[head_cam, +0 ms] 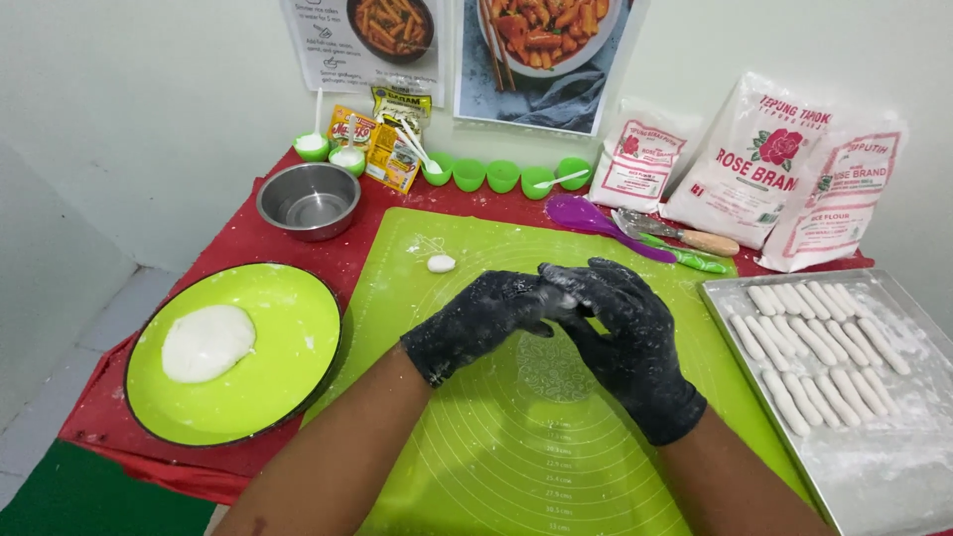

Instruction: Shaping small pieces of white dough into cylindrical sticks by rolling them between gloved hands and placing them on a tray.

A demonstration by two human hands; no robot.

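Observation:
Both my hands wear black gloves dusted with flour and meet above the green silicone mat (467,447). My left hand (481,320) and my right hand (620,328) press together at the fingertips; whatever lies between them is hidden. A small white lump of dough (441,263) rests on the mat beyond my left hand. A larger mound of white dough (206,342) sits on the green round plate (288,328) at the left. Several rolled white dough sticks (814,342) lie in rows on the metal tray (893,467) at the right.
An empty steel bowl (309,200) stands at the back left. Small green cups (501,176), some with white spoons, and yellow sachets (389,139) line the wall. A purple spatula (596,220), a scraper and three white flour bags (754,164) lie at the back right. The table is covered in red.

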